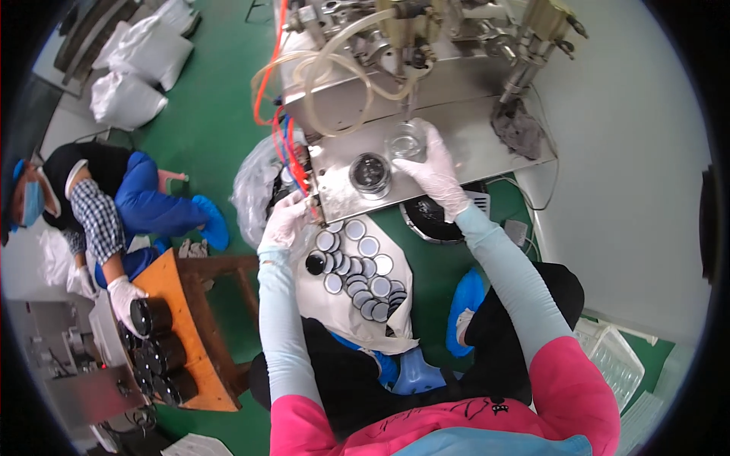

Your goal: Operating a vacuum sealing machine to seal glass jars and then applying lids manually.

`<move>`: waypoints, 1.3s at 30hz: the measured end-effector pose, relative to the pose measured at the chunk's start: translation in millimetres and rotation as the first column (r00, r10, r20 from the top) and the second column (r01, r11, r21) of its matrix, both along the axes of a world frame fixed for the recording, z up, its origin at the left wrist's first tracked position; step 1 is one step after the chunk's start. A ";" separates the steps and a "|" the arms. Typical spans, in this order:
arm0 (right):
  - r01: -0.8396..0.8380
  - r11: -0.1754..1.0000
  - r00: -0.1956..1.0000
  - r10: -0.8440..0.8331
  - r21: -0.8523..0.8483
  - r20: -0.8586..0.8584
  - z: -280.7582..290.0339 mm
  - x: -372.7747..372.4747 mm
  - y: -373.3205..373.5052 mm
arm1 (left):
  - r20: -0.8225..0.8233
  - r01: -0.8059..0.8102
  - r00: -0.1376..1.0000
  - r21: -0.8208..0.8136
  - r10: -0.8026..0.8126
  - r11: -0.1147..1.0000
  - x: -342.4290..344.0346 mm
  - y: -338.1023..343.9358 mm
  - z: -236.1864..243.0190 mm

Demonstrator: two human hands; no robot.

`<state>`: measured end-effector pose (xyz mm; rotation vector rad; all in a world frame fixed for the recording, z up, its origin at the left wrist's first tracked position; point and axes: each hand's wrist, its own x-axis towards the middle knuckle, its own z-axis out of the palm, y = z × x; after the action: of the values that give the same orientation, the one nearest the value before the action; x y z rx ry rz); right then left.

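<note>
Two gloved hands: the person's own, at the front of the steel table [490,129].
Right hand [437,166]: over the front part of the table, its grip closed around the side of a clear glass jar [407,142], thumb to the near side.
Clear glass jar: inward from the front edge, below the nozzle [408,105] of the metal machine [395,38]; whether its base touches the table cannot be told.
Left hand [284,220]: just beside the table's front left corner, near the red tubes [290,152]; its fingers are bent, but whether the grip holds anything cannot be told.
Dark-filled jar [370,175]: on the table near the front edge, left of the clear one.
Grey rag [518,128]: crumpled on the table toward its right edge.
Round lids [369,246]: many, pale with dark rims, scattered and overlapping on a white sheet [393,234] below the front edge.
Black disc [315,263]: among the leftmost lids.
Plastic bag [252,182]: beside the table's left edge.
Co-worker's hand [125,302]: on one of several black jars [161,353] on the wooden table [199,334].
</note>
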<state>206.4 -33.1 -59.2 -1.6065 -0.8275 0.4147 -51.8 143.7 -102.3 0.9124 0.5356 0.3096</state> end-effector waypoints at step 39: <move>0.093 0.985 0.992 -0.104 0.148 0.071 27.4 -17.7 -50.2 | -0.086 -0.146 0.986 -0.018 0.144 0.989 1.0 -10.2 0.2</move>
<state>188.7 -83.3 -31.9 -1.5286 -0.8145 0.2173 -50.8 133.4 -102.1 0.8678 0.6839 0.3967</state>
